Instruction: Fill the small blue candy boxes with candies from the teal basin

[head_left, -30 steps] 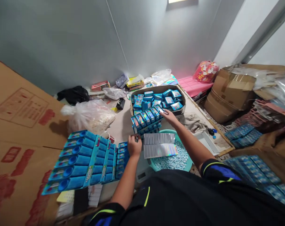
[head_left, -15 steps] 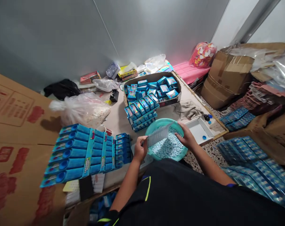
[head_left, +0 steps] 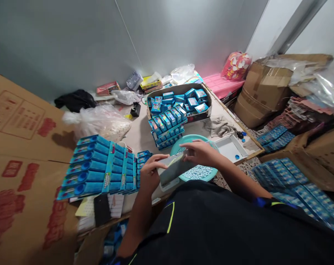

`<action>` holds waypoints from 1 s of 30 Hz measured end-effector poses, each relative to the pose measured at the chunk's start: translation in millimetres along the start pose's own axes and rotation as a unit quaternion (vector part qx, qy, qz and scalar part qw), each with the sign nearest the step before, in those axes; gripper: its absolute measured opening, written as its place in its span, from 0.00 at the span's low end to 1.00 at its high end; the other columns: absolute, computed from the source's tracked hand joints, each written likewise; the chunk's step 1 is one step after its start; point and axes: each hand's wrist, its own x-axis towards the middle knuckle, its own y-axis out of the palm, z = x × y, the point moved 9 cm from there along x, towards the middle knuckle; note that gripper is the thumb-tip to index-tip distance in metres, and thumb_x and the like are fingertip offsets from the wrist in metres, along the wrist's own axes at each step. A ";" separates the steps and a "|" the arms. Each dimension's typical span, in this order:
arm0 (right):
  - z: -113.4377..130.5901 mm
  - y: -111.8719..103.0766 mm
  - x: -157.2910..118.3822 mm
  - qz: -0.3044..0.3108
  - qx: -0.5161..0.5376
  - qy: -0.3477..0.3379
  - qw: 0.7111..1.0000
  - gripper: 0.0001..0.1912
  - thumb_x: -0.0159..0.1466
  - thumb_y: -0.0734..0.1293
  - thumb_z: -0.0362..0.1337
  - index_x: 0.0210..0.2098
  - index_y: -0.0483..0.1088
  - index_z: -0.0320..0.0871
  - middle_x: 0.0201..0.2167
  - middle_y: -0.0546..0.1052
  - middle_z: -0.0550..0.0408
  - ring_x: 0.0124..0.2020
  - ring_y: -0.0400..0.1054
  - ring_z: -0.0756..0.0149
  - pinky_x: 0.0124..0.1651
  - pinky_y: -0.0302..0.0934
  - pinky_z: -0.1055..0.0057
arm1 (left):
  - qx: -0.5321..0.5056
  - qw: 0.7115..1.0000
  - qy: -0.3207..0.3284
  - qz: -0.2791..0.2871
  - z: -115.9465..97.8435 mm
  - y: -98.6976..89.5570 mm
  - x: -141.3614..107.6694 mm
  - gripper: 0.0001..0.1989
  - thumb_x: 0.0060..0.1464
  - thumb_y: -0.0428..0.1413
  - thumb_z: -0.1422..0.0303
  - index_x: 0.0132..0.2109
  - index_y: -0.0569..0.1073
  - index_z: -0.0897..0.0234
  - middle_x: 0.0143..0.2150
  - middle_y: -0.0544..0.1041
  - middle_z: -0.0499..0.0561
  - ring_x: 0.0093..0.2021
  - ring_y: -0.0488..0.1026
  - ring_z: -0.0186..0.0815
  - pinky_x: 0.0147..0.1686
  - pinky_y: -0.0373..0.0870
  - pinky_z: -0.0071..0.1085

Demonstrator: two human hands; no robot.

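My left hand (head_left: 150,173) is closed on the left end of a clear plastic tray (head_left: 172,167), thumb along its upper edge. My right hand (head_left: 202,152) grips the tray's right end with bent fingers. The tray is tilted over the near left part of a turquoise bowl (head_left: 191,137). Small pale blue pellets (head_left: 198,172) fill the bowl, partly hidden by the tray and my right hand. Just left of the hands stand stacked blue packs (head_left: 143,162).
Behind the bowl, stacked blue boxes (head_left: 168,123) stand before a carton (head_left: 180,88) of loose ones. Large blue display packs (head_left: 96,165) lean at left beside a big cardboard box (head_left: 23,154). A white tray (head_left: 230,147) and a grey cloth (head_left: 220,127) lie right.
The tray has tipped from showing its ribbed face to a slanted, nearly edge-on view and shifted left. My right hand has moved left from the bowl's rim onto the tray's end.
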 end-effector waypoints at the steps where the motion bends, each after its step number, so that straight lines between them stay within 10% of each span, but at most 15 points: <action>1: 0.6 0.4 2.6 -0.004 -0.006 -0.001 1.000 0.19 0.61 0.74 0.39 0.52 0.78 0.49 0.38 0.82 0.54 0.40 0.76 0.58 0.54 0.64 0.60 | -0.008 1.000 -0.018 -0.007 1.9 -5.3 1.1 0.07 0.59 0.59 0.66 0.34 0.80 0.59 0.47 0.82 0.54 0.50 0.80 0.43 0.48 0.79 0.42; 5: 6.4 -4.2 7.7 -0.025 -0.055 -0.010 0.998 0.08 0.63 0.70 0.33 0.39 0.82 0.49 0.33 0.82 0.57 0.35 0.75 0.62 0.45 0.63 0.67 | 0.058 0.986 -0.016 -0.153 -10.6 -29.2 9.1 0.14 0.59 0.53 0.70 0.49 0.79 0.59 0.50 0.81 0.54 0.54 0.78 0.43 0.57 0.75 0.46; 10: 19.1 -11.9 6.6 -0.039 -0.062 -0.018 0.997 0.10 0.65 0.67 0.37 0.42 0.82 0.49 0.37 0.84 0.56 0.38 0.76 0.62 0.44 0.63 0.69 | 0.300 0.950 0.089 0.013 -45.2 22.4 39.6 0.14 0.59 0.59 0.68 0.51 0.80 0.59 0.53 0.81 0.56 0.56 0.76 0.46 0.68 0.60 0.54; 14: 22.6 -24.6 2.9 -0.086 -0.038 0.008 0.996 0.12 0.66 0.68 0.37 0.45 0.82 0.48 0.42 0.84 0.55 0.42 0.78 0.60 0.45 0.66 0.69 | 0.346 0.911 0.195 0.110 -52.9 36.0 43.4 0.13 0.61 0.57 0.70 0.51 0.80 0.56 0.48 0.83 0.53 0.52 0.78 0.42 0.63 0.67 0.47; 20: 24.2 -31.3 -1.6 -0.106 -0.025 0.016 0.994 0.11 0.65 0.70 0.35 0.45 0.82 0.45 0.41 0.85 0.52 0.39 0.79 0.62 0.43 0.67 0.70 | 0.405 0.836 0.363 0.073 -73.9 43.9 28.6 0.15 0.58 0.62 0.70 0.52 0.77 0.58 0.50 0.83 0.52 0.54 0.78 0.41 0.64 0.67 0.43; 30: 24.5 -40.0 -7.5 -0.124 -0.069 0.004 0.990 0.10 0.66 0.71 0.36 0.46 0.81 0.44 0.41 0.84 0.49 0.39 0.78 0.63 0.44 0.65 0.70 | 0.389 0.870 0.293 0.076 -65.4 57.7 47.8 0.17 0.61 0.61 0.66 0.55 0.74 0.63 0.50 0.82 0.56 0.52 0.79 0.42 0.64 0.64 0.46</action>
